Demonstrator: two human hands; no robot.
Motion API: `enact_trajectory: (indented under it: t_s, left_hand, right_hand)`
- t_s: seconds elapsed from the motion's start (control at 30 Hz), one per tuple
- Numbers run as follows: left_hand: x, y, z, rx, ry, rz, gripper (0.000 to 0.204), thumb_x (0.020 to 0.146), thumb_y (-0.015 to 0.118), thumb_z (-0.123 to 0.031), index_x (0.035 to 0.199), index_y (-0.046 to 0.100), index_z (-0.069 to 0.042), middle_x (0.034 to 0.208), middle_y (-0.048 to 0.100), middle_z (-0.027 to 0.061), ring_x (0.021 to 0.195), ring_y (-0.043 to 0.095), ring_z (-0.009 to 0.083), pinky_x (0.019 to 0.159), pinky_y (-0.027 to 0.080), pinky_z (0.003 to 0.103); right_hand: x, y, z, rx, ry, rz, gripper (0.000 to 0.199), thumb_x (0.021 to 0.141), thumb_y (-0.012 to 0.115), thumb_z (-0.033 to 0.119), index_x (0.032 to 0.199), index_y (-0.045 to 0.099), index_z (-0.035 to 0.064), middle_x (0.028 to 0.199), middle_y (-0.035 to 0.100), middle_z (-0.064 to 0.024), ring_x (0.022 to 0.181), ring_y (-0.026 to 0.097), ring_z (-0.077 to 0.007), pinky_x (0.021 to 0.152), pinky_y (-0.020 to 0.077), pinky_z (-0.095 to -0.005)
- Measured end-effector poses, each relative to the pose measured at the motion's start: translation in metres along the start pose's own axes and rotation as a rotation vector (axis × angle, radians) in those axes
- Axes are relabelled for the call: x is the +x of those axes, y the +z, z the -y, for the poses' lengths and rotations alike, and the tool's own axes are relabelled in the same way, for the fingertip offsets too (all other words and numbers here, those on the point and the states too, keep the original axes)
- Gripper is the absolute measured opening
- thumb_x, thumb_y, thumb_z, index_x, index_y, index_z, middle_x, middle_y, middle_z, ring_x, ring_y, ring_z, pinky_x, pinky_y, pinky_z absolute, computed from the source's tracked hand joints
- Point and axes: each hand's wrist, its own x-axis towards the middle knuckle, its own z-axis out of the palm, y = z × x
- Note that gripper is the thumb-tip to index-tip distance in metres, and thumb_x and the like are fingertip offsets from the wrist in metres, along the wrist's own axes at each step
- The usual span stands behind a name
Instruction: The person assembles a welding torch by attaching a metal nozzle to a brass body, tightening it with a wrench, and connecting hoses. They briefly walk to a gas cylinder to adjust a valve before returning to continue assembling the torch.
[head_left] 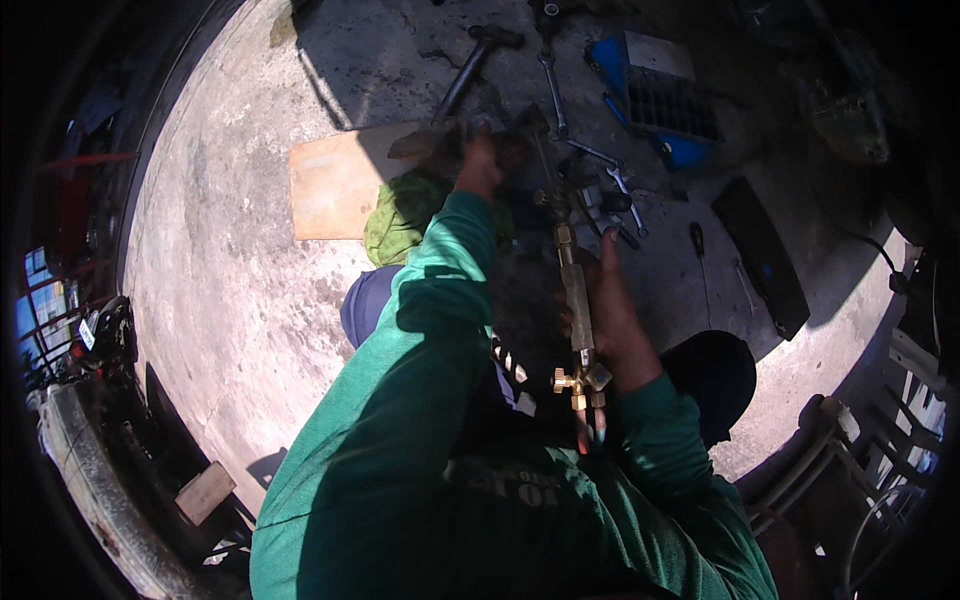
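A brass gas torch with valve knobs and hoses at its near end is held in my right hand. My fingers wrap around its handle, and the thumb lies along the side. The torch's long neck points away from me. To the left of that neck, my left hand reaches forward with bent fingers in deep shadow. It appears closed, but what it grips is too dark to make out. A dark flat piece lies beside this hand, over a tan board. Green cloth bunches under my left forearm.
Beyond my hands, a hammer and several wrenches lie on the concrete floor. A blue tool case sits far right. Nearer are a screwdriver and a dark flat slab. A wooden block is at lower left.
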Motion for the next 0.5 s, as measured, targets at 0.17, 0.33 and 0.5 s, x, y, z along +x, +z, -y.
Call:
enact_trajectory:
  t_s: [0.17,0.33,0.5]
  left_hand:
    - [-0.004,-0.001,-0.006,0.076,0.03,-0.033,0.074,0.108,0.031,-0.05,0.154,0.025,0.009,0.149,0.043,0.0332,0.135,0.047,0.0495,0.114,0.039,0.059]
    - [-0.009,0.001,-0.008,0.156,0.087,-0.115,0.071,0.109,0.035,-0.045,0.153,0.026,0.009,0.149,0.042,0.0322,0.128,0.052,0.0489,0.11,0.043,0.059]
    - [-0.008,0.001,-0.007,0.193,0.081,-0.143,0.071,0.109,0.036,-0.045,0.152,0.027,0.01,0.149,0.042,0.0319,0.126,0.055,0.0493,0.107,0.046,0.058]
  right_hand:
    - [0.008,-0.001,0.0,-0.007,0.031,-0.013,0.084,0.087,0.026,0.09,0.112,0.053,0.0139,0.069,0.051,-0.0032,0.048,0.048,-0.0163,0.044,0.0411,-0.0341]
    - [0.007,0.001,0.005,0.003,0.049,-0.019,0.084,0.088,0.026,0.089,0.113,0.053,0.0138,0.07,0.052,-0.0032,0.049,0.048,-0.0162,0.045,0.0412,-0.0346]
    - [0.007,0.0,0.003,-0.033,0.013,-0.026,0.083,0.09,0.024,0.087,0.117,0.052,0.0137,0.071,0.052,-0.0032,0.049,0.048,-0.0162,0.045,0.0416,-0.0343]
